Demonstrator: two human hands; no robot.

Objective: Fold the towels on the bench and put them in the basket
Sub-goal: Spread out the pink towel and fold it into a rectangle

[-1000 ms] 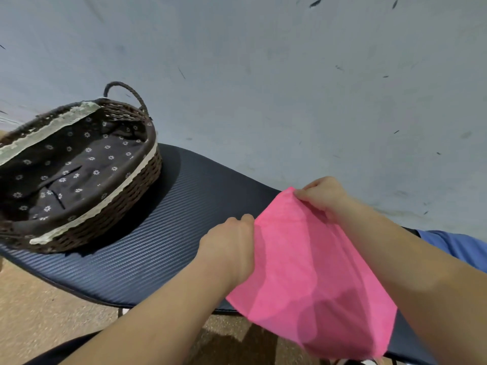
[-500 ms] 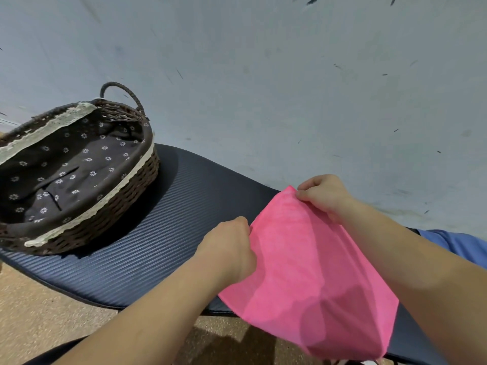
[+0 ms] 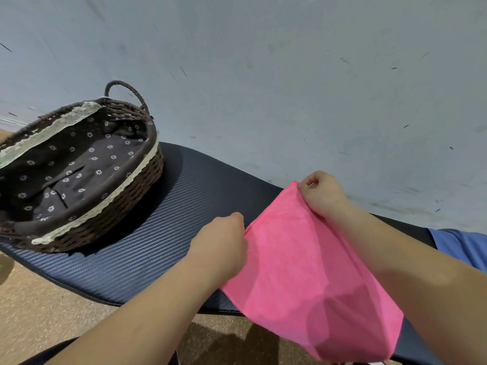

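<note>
The pink towel (image 3: 303, 262) is held up over the dark ribbed bench (image 3: 147, 248), its lower portion hanging past the bench's near edge. The left hand (image 3: 221, 248) pinches the towel's upper left corner with curled fingers. The right hand (image 3: 322, 193) pinches the upper right corner, fingers likewise curled, positioned higher and nearer the wall (image 3: 290, 75). The top edge of the towel runs taut between the two hands. A fold line is visible across the lower portion of the fabric. The wicker basket (image 3: 126, 206), lined with dark daisy-print cloth and trimmed with pale lace, rests on the left end of the bench, well apart from the towel. A blue cloth (image 3: 461, 248) lies at the right edge.
</note>
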